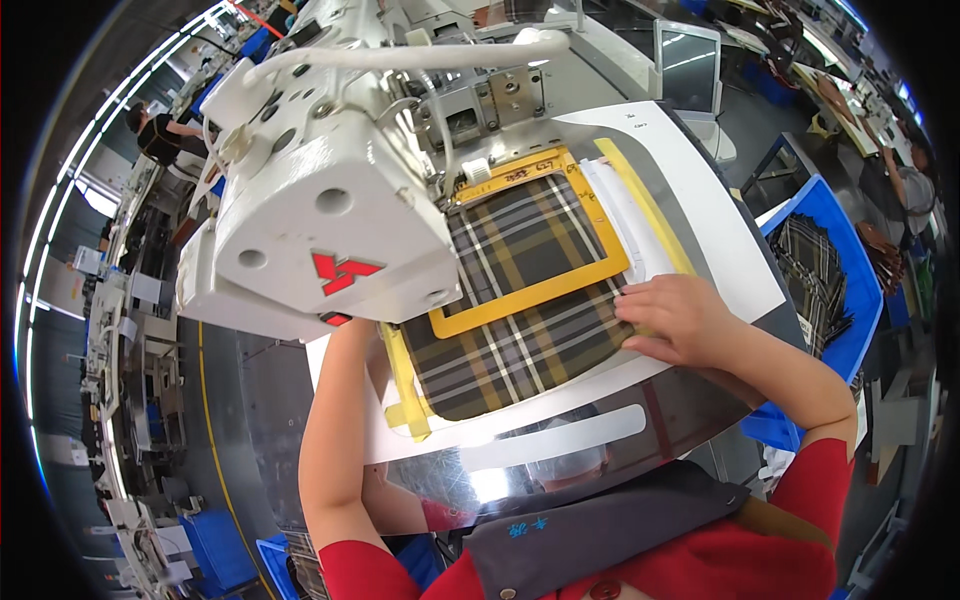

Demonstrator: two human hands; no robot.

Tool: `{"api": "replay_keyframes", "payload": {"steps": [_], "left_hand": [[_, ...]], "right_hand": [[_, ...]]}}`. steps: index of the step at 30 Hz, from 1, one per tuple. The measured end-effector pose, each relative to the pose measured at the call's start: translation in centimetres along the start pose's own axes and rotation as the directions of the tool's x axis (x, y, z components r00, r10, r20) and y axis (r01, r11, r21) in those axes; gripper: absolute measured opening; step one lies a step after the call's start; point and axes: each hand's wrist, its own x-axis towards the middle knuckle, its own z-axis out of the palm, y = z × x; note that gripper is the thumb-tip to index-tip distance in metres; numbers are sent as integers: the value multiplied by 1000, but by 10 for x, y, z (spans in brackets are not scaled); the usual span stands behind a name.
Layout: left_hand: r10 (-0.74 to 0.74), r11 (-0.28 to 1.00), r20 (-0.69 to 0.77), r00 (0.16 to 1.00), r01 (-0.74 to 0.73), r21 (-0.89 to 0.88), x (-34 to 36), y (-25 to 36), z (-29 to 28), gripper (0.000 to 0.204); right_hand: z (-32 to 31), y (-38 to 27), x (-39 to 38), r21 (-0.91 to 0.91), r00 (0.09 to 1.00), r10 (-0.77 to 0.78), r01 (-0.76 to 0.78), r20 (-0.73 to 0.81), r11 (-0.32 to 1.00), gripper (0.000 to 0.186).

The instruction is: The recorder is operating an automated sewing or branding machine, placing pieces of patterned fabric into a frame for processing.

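Observation:
A dark plaid fabric piece [500, 362] with a rounded near edge lies flat under the white sewing machine head [330, 210]. Over its far part sits a yellow rectangular frame [530, 297]. My right hand [675, 318] rests at the fabric's right edge, just below the frame's corner, fingers stretched out and fingertips touching the cloth. From the lower left my left forearm [335, 430] reaches up beneath the machine head, which hides that hand and its fingers. Yellow tape strips [405, 385] run along the left side of the fabric.
Beneath the fabric lies a white sheet [735, 265] on the machine table. At the right stands a blue bin [850, 290] holding plaid pieces. A screen [688, 70] is at the back. Other people [905, 185] are at far right and far left.

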Motion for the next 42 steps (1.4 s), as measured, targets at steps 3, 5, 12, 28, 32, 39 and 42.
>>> {"api": "replay_keyframes", "payload": {"steps": [3,5,12,28,32,39,42], "left_hand": [[15,1000,-4,1000,-15,25,-8,11,2,33],[27,999,-6,1000,-27,40,-9,19,5,33],[43,992,-25,999,-40,119,-17,34,3,31],[-73,967,-25,997,77,242,-45,14,-18,27],[-102,946,-65,993,117,303,-53,30,-20,26],[220,959,255,942,-256,118,-118,113,-26,25],[316,881,342,885,-408,241,-115,142,-12,46]], "right_hand": [[-3,31,11,51,895,443,-445,52,894,22],[1,60,39,229,771,631,-602,-82,765,22],[41,129,78,134,861,496,-481,-114,866,22],[56,166,108,320,700,647,-565,-303,761,25],[41,121,97,509,624,689,-484,-370,712,22],[6,-12,0,167,983,146,-127,-109,978,14],[11,-24,13,-81,997,38,-43,-65,996,20]]}}
